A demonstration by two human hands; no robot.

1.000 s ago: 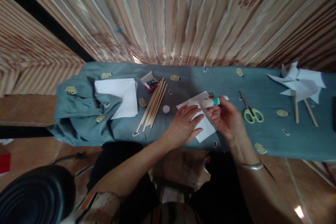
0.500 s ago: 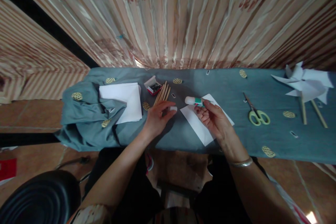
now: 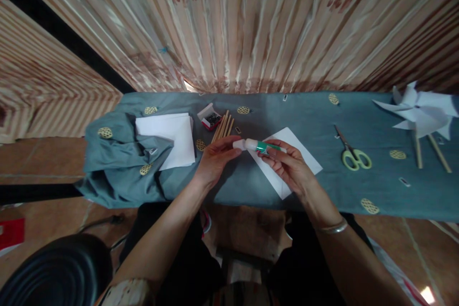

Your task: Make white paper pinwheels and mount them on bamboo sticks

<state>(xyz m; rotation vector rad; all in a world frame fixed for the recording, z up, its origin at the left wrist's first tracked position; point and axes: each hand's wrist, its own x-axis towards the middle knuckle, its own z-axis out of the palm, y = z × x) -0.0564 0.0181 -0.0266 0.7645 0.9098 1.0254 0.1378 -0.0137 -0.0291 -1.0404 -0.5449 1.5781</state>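
Note:
My right hand point(image 3: 289, 162) is closed around a green and white glue stick point(image 3: 263, 147), its white end pointing left. Pinched in the fingers of my left hand point(image 3: 217, 155) is a small white cap point(image 3: 239, 144). The cap and the end of the glue stick meet or nearly touch; whether they are joined I cannot tell. Beneath my right hand lies a folded sheet of white paper point(image 3: 301, 150), partly covered by the hand. Several wooden sticks point(image 3: 224, 126) lie just beyond my left hand.
Left on the cloth-covered table point(image 3: 229, 191) is a stack of white paper point(image 3: 179, 138). An open small box point(image 3: 211, 117) of dark bits stands near the sticks. Scissors point(image 3: 353, 153) with green handles lie to the right, then white paper pinwheels point(image 3: 423, 110) on sticks.
The glue stick has come left in my right hand, bringing its white end up to the cap. My left hand has barely moved and still holds the cap.

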